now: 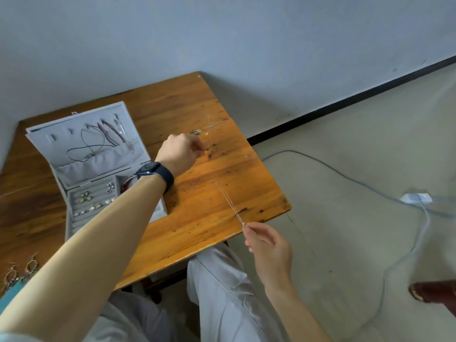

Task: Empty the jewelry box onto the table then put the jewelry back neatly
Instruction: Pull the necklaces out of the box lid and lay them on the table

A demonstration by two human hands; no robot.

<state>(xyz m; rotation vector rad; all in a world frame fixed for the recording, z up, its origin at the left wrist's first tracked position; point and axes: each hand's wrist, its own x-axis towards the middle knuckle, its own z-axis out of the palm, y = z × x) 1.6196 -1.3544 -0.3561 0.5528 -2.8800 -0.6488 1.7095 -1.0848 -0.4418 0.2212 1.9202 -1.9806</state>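
Observation:
A thin silver chain necklace (228,201) is stretched taut over the wooden table (197,114). My left hand (181,153), with a dark watch on the wrist, pinches its far end above the table's middle. My right hand (267,245) pinches the near end, by a small pendant, just off the table's front right edge. The grey jewelry box (86,154) lies open at the left. Several necklaces hang in its lid, and rings and brooches sit in its tray, partly hidden by my left forearm.
Dangling earrings (22,270) lie on the table at the near left edge. A wall runs behind the table. A cable and a white power strip (417,198) lie on the floor at the right. My knees are under the table's front edge.

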